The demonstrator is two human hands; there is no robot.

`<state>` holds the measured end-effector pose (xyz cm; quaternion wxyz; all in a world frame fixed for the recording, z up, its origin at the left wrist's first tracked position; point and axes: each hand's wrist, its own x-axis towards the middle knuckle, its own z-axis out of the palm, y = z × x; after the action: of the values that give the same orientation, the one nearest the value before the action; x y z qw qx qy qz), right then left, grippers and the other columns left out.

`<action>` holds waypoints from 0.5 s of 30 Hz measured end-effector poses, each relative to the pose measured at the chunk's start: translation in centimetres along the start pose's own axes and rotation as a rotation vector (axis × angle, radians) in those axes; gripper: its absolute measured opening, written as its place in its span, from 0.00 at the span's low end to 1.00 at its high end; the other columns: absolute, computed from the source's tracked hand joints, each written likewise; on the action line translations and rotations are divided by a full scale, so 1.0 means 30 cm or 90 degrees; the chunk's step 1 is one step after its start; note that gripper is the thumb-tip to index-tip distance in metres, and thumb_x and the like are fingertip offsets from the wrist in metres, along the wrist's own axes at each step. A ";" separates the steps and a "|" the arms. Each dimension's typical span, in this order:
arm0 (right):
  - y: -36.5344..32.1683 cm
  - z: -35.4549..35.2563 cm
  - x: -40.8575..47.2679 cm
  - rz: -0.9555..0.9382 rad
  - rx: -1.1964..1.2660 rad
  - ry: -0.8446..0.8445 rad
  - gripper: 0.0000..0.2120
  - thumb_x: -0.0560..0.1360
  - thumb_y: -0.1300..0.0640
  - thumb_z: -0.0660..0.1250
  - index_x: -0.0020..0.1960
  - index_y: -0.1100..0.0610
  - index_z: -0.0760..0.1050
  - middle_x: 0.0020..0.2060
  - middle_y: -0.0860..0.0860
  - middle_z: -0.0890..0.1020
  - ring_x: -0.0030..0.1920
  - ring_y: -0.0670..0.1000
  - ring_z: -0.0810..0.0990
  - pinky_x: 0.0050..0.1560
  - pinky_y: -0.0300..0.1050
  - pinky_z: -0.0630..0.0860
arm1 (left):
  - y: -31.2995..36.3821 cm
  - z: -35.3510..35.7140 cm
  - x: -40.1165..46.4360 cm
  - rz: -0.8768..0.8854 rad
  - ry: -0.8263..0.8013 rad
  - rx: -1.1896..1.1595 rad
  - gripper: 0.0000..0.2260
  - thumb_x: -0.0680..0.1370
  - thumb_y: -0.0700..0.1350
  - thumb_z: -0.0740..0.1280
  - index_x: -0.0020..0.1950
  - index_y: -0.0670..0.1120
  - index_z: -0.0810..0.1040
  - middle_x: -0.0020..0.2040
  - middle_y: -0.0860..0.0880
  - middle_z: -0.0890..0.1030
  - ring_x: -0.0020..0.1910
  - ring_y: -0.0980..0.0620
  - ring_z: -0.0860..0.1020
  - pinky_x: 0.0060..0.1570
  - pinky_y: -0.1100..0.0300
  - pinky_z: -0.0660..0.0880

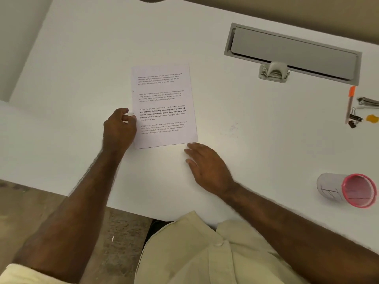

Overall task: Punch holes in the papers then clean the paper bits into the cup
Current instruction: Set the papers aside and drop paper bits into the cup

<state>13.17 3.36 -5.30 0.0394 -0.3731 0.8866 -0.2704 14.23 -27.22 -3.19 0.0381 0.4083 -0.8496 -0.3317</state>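
A printed sheet of paper [164,105] lies flat in the middle of the white table [82,58]. My left hand [119,128] rests at the sheet's left edge, fingers curled and pinching that edge. My right hand [207,165] lies flat on the table just below the sheet's lower right corner, fingers spread, holding nothing. A grey hole punch [274,71] stands at the back right, apart from both hands. A cup [346,190] with a pink rim lies on its side at the right. Faint paper bits [233,128] speckle the table right of the sheet.
A grey cable tray lid [293,52] is set into the table behind the punch. At the far right lie an orange-capped pen [350,103], black binder clips [354,118], a metal stapler [369,101] and a small yellow item [372,118]. The table's front edge runs close to my body.
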 end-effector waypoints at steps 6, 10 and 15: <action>0.034 0.068 -0.143 -0.149 -0.099 -0.141 0.27 0.87 0.44 0.57 0.79 0.61 0.68 0.82 0.58 0.64 0.83 0.58 0.61 0.82 0.58 0.60 | 0.025 0.013 -0.113 0.025 0.027 0.027 0.19 0.84 0.49 0.66 0.73 0.41 0.77 0.64 0.43 0.84 0.59 0.42 0.83 0.61 0.55 0.75; 0.088 0.077 -0.200 -0.190 -0.161 -0.192 0.33 0.87 0.39 0.52 0.84 0.59 0.57 0.85 0.57 0.53 0.85 0.57 0.49 0.84 0.59 0.53 | 0.039 0.053 -0.258 0.091 0.063 -0.004 0.17 0.85 0.47 0.65 0.72 0.41 0.76 0.65 0.43 0.81 0.62 0.42 0.80 0.62 0.49 0.77; 0.183 0.025 -0.179 -0.124 -0.188 -0.153 0.36 0.86 0.36 0.51 0.85 0.59 0.54 0.86 0.55 0.52 0.86 0.55 0.48 0.83 0.59 0.53 | 0.045 0.151 -0.439 0.233 0.050 0.035 0.15 0.85 0.44 0.67 0.70 0.39 0.78 0.67 0.40 0.81 0.68 0.41 0.78 0.70 0.46 0.76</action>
<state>13.71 9.83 -9.43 0.0635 -0.4883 0.8653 -0.0937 20.55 -14.74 -3.20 0.1198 0.2608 -0.9162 -0.2799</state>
